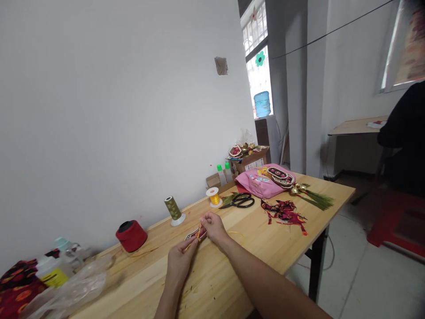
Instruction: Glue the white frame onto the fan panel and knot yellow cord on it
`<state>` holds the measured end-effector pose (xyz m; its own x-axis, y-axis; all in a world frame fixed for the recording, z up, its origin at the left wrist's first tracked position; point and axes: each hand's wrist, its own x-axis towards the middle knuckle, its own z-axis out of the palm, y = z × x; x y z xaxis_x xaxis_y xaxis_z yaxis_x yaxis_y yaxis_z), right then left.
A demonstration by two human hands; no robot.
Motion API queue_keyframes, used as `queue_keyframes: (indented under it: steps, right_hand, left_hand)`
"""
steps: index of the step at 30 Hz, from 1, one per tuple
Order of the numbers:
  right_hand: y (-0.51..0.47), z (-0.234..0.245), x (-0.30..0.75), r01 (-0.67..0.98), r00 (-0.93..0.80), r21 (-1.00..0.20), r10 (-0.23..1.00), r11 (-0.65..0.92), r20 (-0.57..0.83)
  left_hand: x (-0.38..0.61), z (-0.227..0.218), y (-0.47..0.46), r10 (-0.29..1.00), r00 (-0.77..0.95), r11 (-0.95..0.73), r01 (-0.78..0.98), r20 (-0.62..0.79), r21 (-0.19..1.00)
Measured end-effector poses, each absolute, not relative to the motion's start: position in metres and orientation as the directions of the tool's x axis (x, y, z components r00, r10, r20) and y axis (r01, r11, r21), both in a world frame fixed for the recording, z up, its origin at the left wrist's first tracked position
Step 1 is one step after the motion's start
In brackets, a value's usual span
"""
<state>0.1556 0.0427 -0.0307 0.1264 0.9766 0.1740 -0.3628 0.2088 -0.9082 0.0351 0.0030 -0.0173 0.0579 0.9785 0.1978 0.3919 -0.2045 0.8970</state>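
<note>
Both hands meet over the middle of the wooden table. My left hand (181,254) pinches a yellow cord (199,231) near its lower part. Higher up, my right hand (214,227) has its fingers closed on the same cord, whose loose end curves over the table to the right. Behind and between the fingers lies a dark red embroidered patch (191,235) with a pale border, partly covered by the hands. A spool of yellow cord (214,198) stands just beyond, beside black-handled scissors (241,200).
Left are a red thread cone (130,235), an olive thread spool (173,209), bottles and a plastic bag (78,283). Right are fabric scraps (285,215), a pink bag (257,181) with patches on it and a green tassel (318,198). A person in dark clothing (407,128) is at far right.
</note>
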Motion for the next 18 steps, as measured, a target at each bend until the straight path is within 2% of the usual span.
queue_keyframes:
  steps: [5,11,18]
  right_hand:
    - [0.042,-0.03,0.156,-0.305,0.138,-0.928,0.974,0.214,0.18]
    - [0.043,-0.029,0.156,-0.171,0.238,-0.953,0.949,0.25,0.206]
    - [0.03,-0.025,0.16,0.038,0.227,-0.935,0.908,0.353,0.352]
  left_hand:
    - [0.037,-0.016,0.002,0.981,0.038,-0.187,0.443,0.19,0.877]
    - [0.039,-0.013,0.003,0.985,0.048,-0.168,0.487,0.166,0.857]
    - [0.032,-0.017,0.003,0.984,0.04,-0.175,0.413,0.174,0.894]
